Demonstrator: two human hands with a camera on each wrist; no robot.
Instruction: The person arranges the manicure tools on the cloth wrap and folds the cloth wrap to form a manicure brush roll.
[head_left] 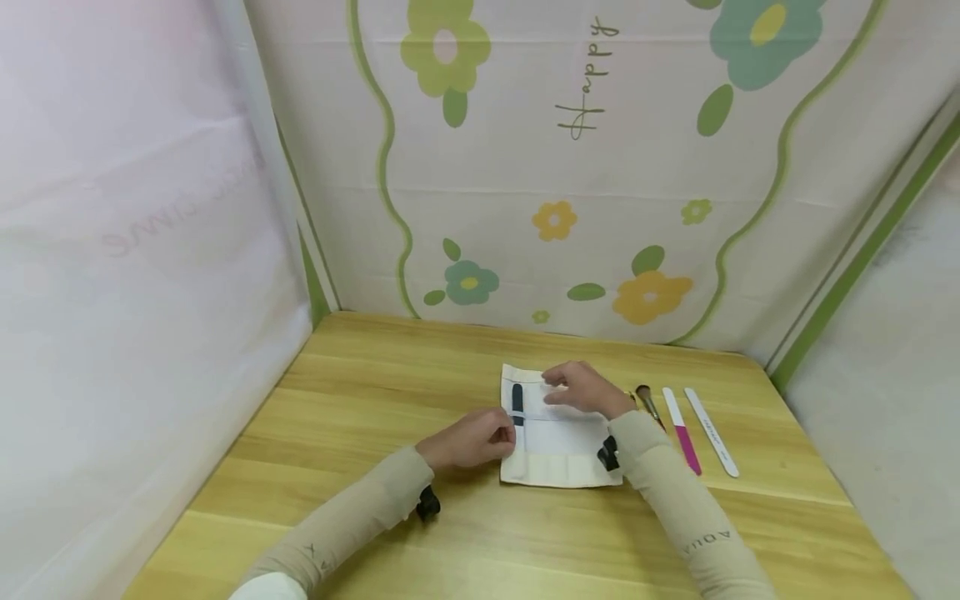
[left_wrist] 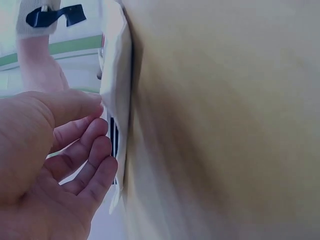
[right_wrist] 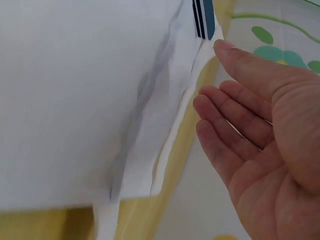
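A cream cloth roll-up pouch (head_left: 562, 471) lies unfolded on the wooden table, with slots along its near side. In its left part sits a dark nail file (head_left: 517, 396), rounded at the top, under a narrow band; the right wrist view shows stripes on this file (right_wrist: 206, 20). My left hand (head_left: 474, 437) is at the pouch's left edge, where thumb and forefinger pinch the cloth, as the left wrist view shows. Over the pouch's far right part, my right hand (head_left: 585, 389) hovers with its fingers loosely bent and nothing in them.
Right of the pouch lie a makeup brush (head_left: 649, 402), a white and pink nail file (head_left: 682, 432) and a long white nail file (head_left: 711, 432). Part of the brush is behind the right forearm. A flower-printed cloth wall (head_left: 510, 167) rises at the table's far edge.
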